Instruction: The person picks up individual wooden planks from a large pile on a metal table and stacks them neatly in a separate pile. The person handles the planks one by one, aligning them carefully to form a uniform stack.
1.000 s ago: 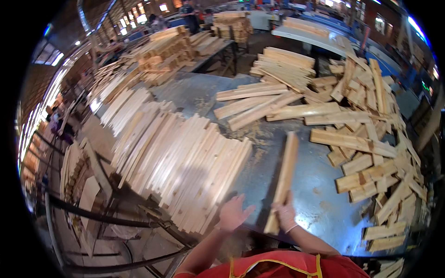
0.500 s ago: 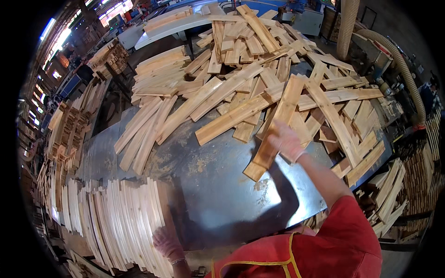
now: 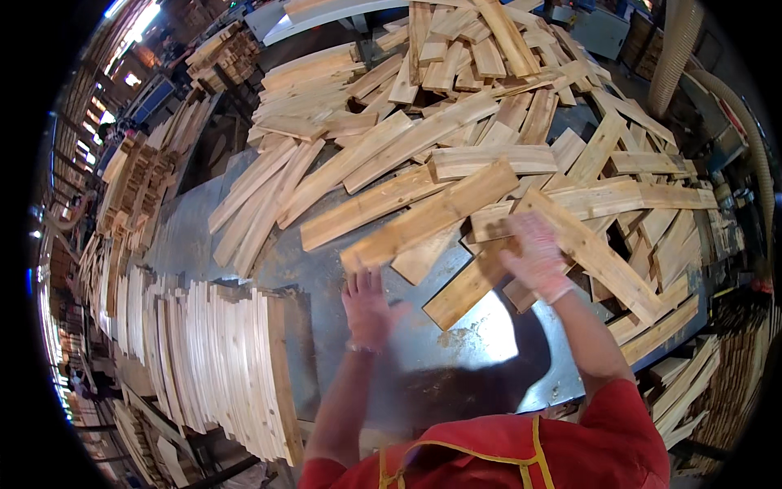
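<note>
My left hand [image 3: 371, 314] is over the metal table, its fingers stretched out and apart. Its fingertips are at the lower left end of a long wooden board [image 3: 432, 218], which lies slanted across other boards; I cannot tell whether they touch it. My right hand [image 3: 539, 259] is among the loose boards with thumb and fingers spread, slightly blurred. It is between a long slanting board [image 3: 599, 253] and a shorter, darker board [image 3: 468, 289] that points toward me. Both hands appear to be in thin, pale gloves. Neither plainly grips anything.
A big heap of loose boards [image 3: 464, 65] covers the far side of the metal table [image 3: 195, 220]. At the left, a row of boards stands on edge [image 3: 204, 359]. More stacked wood [image 3: 134, 191] is beyond the table's left side, and a ribbed hose [image 3: 676, 57] hangs at the far right.
My left hand has moved from the upright row to the middle boards. My right hand has left the board it was on and shifted right; that long board now lies more crosswise. The view has shifted.
</note>
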Demonstrator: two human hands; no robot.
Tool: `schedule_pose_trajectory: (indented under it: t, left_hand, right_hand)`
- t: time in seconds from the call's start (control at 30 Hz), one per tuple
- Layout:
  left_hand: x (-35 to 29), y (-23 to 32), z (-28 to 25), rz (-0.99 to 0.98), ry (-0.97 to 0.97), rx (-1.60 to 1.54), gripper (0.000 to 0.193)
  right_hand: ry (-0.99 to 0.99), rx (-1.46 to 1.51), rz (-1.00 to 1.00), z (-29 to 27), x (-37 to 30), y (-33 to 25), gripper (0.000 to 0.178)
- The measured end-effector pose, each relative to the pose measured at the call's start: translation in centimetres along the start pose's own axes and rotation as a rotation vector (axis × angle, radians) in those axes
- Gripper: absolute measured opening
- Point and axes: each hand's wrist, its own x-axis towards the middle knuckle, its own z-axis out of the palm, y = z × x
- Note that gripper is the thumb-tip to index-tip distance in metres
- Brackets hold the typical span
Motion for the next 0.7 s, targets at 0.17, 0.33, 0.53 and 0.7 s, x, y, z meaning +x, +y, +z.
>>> schedule_pose_trajectory:
  t: [0.17,0.33,0.53,0.7]
  left_hand:
    - [9.7,-4.4,-2.6,-0.062,-0.207,0.179,0.114]
    - [8.4,-9.4,0.8,-0.057,-0.265,0.241,0.096]
    - [-0.9,-11.0,-0.4,-0.134,-0.343,0.271,0.061]
    - [-13.6,-9.1,-7.3,-0.080,-0.419,-0.148,0.069]
  right_hand:
    - [-0.162,-0.248,0.366,-7.4,-4.8,6.4,0.112]
    - [-0.342,-0.231,0.320,-5.5,-8.7,6.6,0.102]
    - [-0.443,0.201,0.283,-2.5,-11.6,-0.7,0.060]
    - [-0.340,1.069,0.321,2.2,-12.2,-10.4,0.046]
